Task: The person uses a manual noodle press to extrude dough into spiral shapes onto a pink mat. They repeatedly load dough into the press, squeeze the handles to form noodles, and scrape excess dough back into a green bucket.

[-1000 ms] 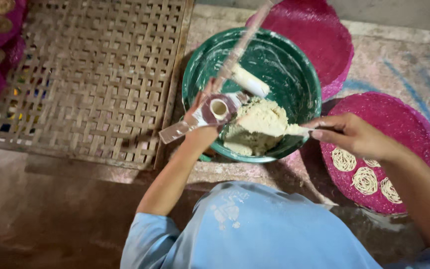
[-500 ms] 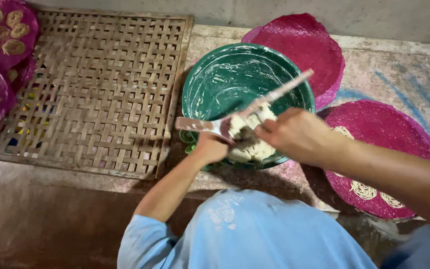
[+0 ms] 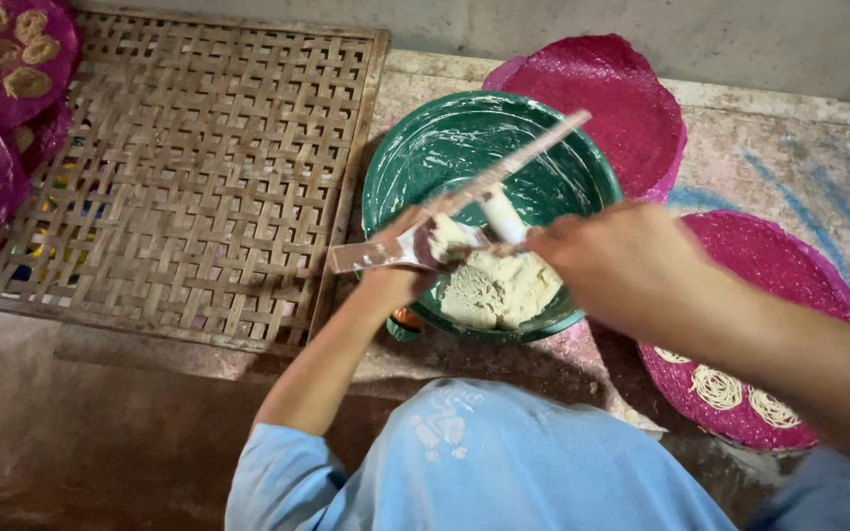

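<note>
- Centrally, left hand (image 3: 400,280) fingers clamp a dough-filled metal press (image 3: 415,246) over the green bowl (image 3: 445,147).
- Right hand (image 3: 612,261) fingers close around dough at the press.
- More dough (image 3: 499,290) sits in the bowl, pink mats (image 3: 789,275) beside.

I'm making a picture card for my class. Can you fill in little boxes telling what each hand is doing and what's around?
left hand: holds a metal press tool over the bowl, grip closed
right hand: reaches to the tool's dough-filled cup, blurred
bowl: green, streaked white inside
dough: pale lump at the bowl's near side
near mat: pink, round, noodle coils at its near edge
far mat: pink, bare, behind the bowl
woven tray: bamboo lattice, left of the bowl
</note>
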Demonstrator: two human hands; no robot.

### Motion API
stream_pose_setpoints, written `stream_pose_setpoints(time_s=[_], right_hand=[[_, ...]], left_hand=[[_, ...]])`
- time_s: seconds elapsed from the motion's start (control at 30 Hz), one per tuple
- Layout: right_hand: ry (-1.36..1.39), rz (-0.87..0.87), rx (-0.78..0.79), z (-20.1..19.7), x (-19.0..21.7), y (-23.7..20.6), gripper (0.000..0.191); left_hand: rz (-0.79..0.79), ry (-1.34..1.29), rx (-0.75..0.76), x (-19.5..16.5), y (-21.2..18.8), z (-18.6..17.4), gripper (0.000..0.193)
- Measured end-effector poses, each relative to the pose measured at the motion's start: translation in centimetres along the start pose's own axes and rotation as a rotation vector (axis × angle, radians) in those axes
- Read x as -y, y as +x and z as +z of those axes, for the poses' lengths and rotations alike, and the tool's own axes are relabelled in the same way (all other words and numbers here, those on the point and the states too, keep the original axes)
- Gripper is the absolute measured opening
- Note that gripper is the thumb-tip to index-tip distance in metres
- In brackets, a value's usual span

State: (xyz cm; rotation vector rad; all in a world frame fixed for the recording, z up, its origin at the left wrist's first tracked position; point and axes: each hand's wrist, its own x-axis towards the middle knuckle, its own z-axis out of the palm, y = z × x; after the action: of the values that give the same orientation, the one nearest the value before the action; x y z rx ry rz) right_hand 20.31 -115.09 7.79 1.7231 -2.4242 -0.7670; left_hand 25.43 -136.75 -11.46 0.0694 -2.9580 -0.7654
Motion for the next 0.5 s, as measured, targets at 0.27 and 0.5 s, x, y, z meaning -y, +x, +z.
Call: stream_pose_setpoints(time_s=[0.27,0.5], right_hand=[[0.092,0.111,0.217,-0.9,-1.8,1.4,0.031],[0.050,-0.091,-0.242,1.7,1.9,4.0,0.037]], left_hand=[[0.254,0.126,-0.260,1.7,1.4,0.0,0.061],[0.316,-0.012,-0.308,2.2,1.3,3.5,0.056]])
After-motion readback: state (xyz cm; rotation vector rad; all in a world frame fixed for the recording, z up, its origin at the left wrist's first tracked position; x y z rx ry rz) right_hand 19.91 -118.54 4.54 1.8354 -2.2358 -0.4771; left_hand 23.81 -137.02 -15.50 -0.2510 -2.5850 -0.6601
